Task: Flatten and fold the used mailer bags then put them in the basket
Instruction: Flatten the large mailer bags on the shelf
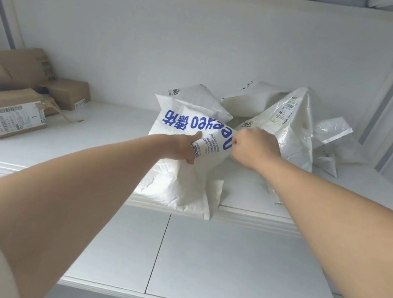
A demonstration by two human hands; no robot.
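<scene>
Left hand (pixel 185 147), right hand (pixel 252 148) fingers pinch blue-printed mailer bag (pixel 179 182) top; best pull taut, smooth flat below fingers.

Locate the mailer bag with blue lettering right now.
Head view, centre: the mailer bag with blue lettering sits at the front edge of the white shelf, held by the left hand and right hand, just left of the pile of other mailers.
</scene>
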